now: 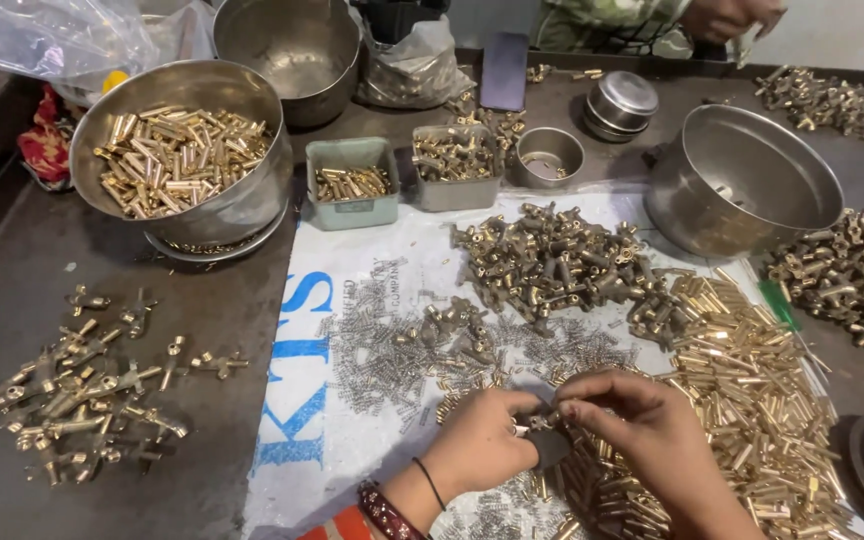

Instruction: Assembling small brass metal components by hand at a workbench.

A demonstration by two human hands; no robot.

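Note:
My left hand (480,442) and my right hand (642,430) meet low in the middle of the view, fingertips pinched together on a small brass fitting (539,424). Under them lies a white printed sack sheet (302,440). Right of my hands spreads a heap of brass tubes (752,390). Just above my hands sits a scatter of small silver springs (392,350). Further back lies a pile of brass T-shaped fittings (552,255).
Assembled brass pieces (82,390) lie on the dark table at left. A steel bowl of brass tubes (187,150), an empty steel bowl (287,50), two small grey trays (352,180), a tilted steel pot (742,180) and more fittings (847,270) stand behind. Another person's hand (727,20) is at the top right.

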